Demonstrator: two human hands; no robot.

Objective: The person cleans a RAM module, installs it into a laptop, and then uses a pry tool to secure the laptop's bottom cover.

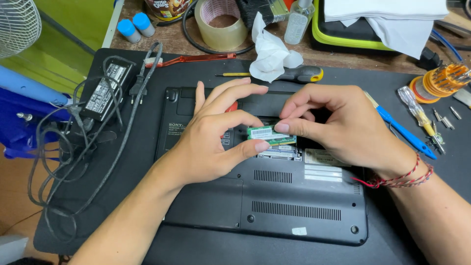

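A black laptop lies upside down on a dark mat, its memory bay open near the middle. A small green memory module with a white label sits tilted in that bay. My left hand pinches the module's left end between thumb and forefinger. My right hand holds its right end with the fingertips, a red string bracelet on that wrist. Both hands rest over the laptop's upper half and hide part of the bay.
A black power adapter with tangled cable lies left of the laptop. A crumpled tissue, yellow-black screwdriver, tape roll and red tool sit behind it. A blue tool and orange bit holder lie right.
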